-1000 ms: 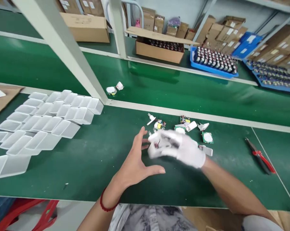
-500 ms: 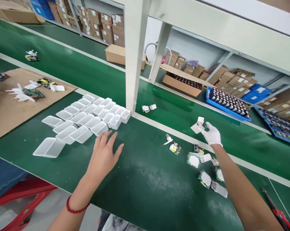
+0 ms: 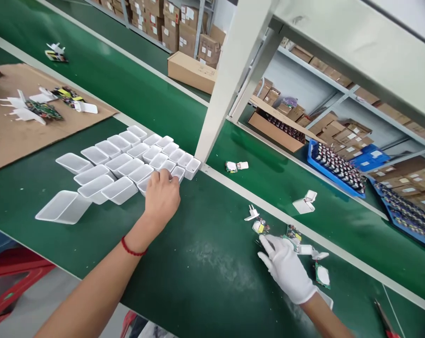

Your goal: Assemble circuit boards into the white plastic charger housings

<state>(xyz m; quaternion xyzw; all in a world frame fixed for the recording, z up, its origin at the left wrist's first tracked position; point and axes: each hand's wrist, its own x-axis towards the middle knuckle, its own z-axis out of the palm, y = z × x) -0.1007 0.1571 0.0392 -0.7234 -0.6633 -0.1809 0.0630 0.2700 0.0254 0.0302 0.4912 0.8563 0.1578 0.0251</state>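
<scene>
My bare left hand (image 3: 162, 197), with a red cord at the wrist, is closed over the near right edge of a group of translucent white plastic cases (image 3: 119, 190). Its fingers curl onto one of them, partly hidden by the hand. Over the boards on the right, my white-gloved right hand (image 3: 286, 268) has its fingers apart and nothing visible between them. Just beyond its fingertips lies a small circuit board (image 3: 260, 226) with a white plug piece (image 3: 252, 212). Another circuit board with a white disc (image 3: 322, 275) lies right of the glove, which hides other parts.
A white case with a folded-out piece (image 3: 305, 204) and a small board assembly (image 3: 231, 166) lie on the green belt. A post (image 3: 226, 80) rises at the bench's back edge. Brown cardboard (image 3: 18, 126) with boards lies left. A red-handled tool (image 3: 384, 315) is at lower right.
My right hand has let go of the white case on the belt and come back toward the near boards. My left hand has moved forward onto the cases, its fingers closing. The view has shifted.
</scene>
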